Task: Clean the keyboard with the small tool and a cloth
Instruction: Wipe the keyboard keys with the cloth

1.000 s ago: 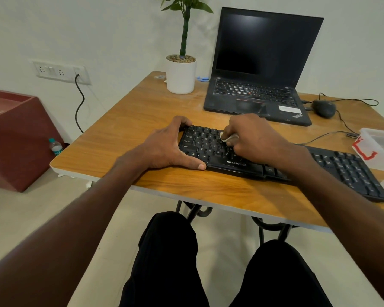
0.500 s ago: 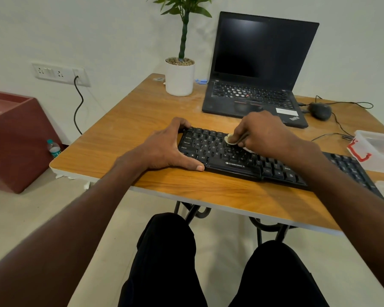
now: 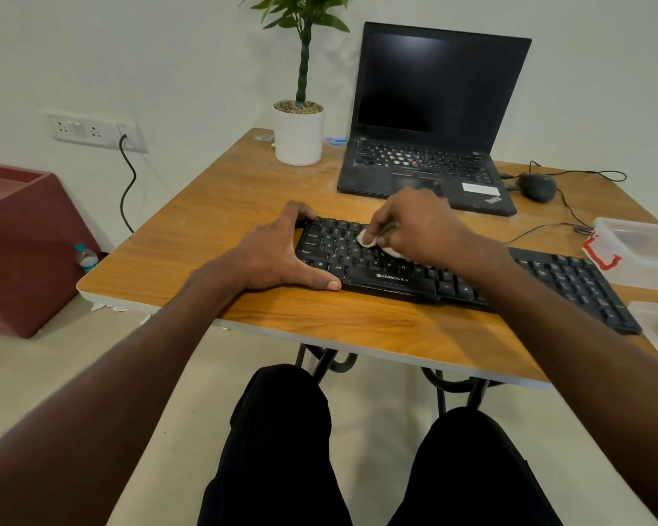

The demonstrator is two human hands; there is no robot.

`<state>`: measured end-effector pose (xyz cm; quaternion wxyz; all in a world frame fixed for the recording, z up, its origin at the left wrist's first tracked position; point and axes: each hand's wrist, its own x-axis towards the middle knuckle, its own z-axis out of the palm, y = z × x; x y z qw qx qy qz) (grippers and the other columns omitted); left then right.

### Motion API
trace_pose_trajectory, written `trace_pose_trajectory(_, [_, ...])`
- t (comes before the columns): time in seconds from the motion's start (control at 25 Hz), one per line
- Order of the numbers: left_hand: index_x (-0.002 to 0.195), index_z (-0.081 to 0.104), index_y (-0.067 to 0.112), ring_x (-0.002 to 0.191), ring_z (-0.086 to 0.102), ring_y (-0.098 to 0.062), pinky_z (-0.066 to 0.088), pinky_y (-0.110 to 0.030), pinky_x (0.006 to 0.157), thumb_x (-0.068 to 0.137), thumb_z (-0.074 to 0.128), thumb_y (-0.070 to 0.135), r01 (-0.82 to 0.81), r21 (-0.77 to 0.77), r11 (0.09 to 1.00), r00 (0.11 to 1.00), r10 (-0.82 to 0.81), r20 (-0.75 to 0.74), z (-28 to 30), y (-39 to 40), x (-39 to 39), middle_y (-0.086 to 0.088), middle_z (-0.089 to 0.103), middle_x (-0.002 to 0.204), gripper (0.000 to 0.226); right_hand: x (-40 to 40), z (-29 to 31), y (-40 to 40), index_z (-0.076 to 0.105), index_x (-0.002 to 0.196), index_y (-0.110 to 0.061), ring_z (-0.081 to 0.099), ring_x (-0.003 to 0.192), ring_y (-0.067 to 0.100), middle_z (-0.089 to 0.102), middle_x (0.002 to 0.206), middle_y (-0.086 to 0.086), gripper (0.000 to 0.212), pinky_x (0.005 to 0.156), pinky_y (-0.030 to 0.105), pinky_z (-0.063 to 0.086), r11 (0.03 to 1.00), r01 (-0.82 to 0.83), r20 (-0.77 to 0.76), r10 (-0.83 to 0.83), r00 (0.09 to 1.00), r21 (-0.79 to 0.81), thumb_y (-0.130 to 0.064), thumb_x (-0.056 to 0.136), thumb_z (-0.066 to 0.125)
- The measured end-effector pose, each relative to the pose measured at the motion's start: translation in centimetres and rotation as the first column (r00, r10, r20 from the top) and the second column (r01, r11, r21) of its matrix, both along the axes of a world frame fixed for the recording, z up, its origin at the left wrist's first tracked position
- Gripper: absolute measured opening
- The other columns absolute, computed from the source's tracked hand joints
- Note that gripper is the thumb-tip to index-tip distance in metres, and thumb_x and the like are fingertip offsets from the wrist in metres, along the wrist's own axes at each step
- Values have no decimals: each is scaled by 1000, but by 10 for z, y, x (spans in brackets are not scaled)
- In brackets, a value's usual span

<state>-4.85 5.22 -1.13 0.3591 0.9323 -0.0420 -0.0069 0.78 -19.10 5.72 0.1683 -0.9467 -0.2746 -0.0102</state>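
A black Zebronics keyboard lies across the front of the wooden table. My left hand clamps the keyboard's left end, thumb along the front edge and fingers over the back edge. My right hand rests on the upper letter rows, fingers closed around a small white cloth that presses on the keys. Only the cloth's left tip and a bit under my palm show. No small tool can be made out.
An open black laptop stands behind the keyboard, a white potted plant to its left. A wired mouse and cables lie at the right. A clear plastic box with a red clip sits near the keyboard's right end.
My right hand with the cloth has slid up and left across the keys, from the lower rows to the upper rows. My left hand has kept its hold on the keyboard's left end.
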Motion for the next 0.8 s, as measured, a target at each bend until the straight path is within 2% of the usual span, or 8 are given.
trace_pose_trajectory(0.08, [135, 30, 48, 126, 56, -20, 47, -50, 113, 36, 82, 93, 3, 0, 1000, 1000, -3, 5, -1, 0, 0, 10, 51, 140, 121, -2, -3, -2, 81, 89, -30, 72, 88, 5, 78, 96, -11, 21, 84, 35, 61, 999, -5, 12, 5, 1000, -36, -9, 88, 77])
trace_pose_trajectory(0.2, [134, 30, 49, 127, 56, -20, 45, -51, 115, 38, 84, 91, 12, -1, 1000, 1000, -12, 4, -1, 1, 0, 11, 51, 140, 119, 2, 2, -13, 79, 84, -34, 70, 89, 14, 76, 99, -8, 22, 75, 36, 59, 988, 82, 74, -72, 995, -130, -12, 89, 75])
trace_pose_trajectory(0.28, [134, 30, 49, 126, 56, -20, 46, -51, 114, 36, 83, 92, 11, -3, 1000, 1000, -11, -1, 0, 1, 0, 11, 51, 140, 119, 3, 2, -12, 79, 92, -33, 69, 91, 16, 74, 104, -4, 22, 71, 33, 55, 986, 103, 128, -86, 988, -132, -12, 91, 72])
trace_pose_trajectory(0.36, [134, 30, 48, 125, 56, -20, 46, -51, 114, 34, 81, 95, 12, 3, 1000, 1000, -12, -2, 1, 0, -1, 10, 51, 139, 122, 0, 0, -7, 80, 103, -31, 70, 94, 13, 76, 108, -5, 24, 78, 30, 58, 995, 28, 104, -18, 994, -93, -10, 93, 71])
trace_pose_trajectory(0.44, [135, 31, 47, 125, 56, -19, 47, -50, 113, 34, 81, 94, 14, 3, 1000, 1000, -14, 2, 1, 0, -1, 10, 51, 139, 122, -2, -5, -10, 80, 103, -30, 71, 93, 12, 77, 106, -6, 25, 81, 33, 61, 997, 2, 90, 4, 996, -74, -10, 91, 73])
trace_pose_trajectory(0.52, [135, 31, 46, 123, 57, -19, 49, -48, 111, 36, 83, 92, 15, 0, 1000, 1000, -15, 5, 1, 0, -1, 10, 52, 138, 121, 2, -5, -22, 80, 100, -31, 71, 90, 17, 76, 104, -2, 21, 76, 38, 62, 987, 98, 152, -78, 985, -128, -13, 90, 75])
trace_pose_trajectory(0.6, [135, 30, 48, 124, 57, -20, 49, -48, 111, 37, 83, 91, 12, 1, 1000, 1000, -12, 7, 0, 1, -1, 10, 52, 138, 120, 11, -4, -34, 80, 96, -30, 70, 88, 21, 76, 103, 1, 17, 70, 36, 58, 970, 171, 165, -142, 976, -174, -15, 89, 76])
trace_pose_trajectory(0.8, [135, 31, 47, 123, 57, -17, 50, -45, 110, 39, 84, 89, 19, 2, 1000, 1000, -19, 4, 1, -1, -1, 9, 52, 138, 119, 11, -9, -18, 81, 102, -25, 65, 89, 8, 77, 101, -5, 11, 72, 25, 44, 998, 56, 55, -55, 997, -4, -28, 94, 75])
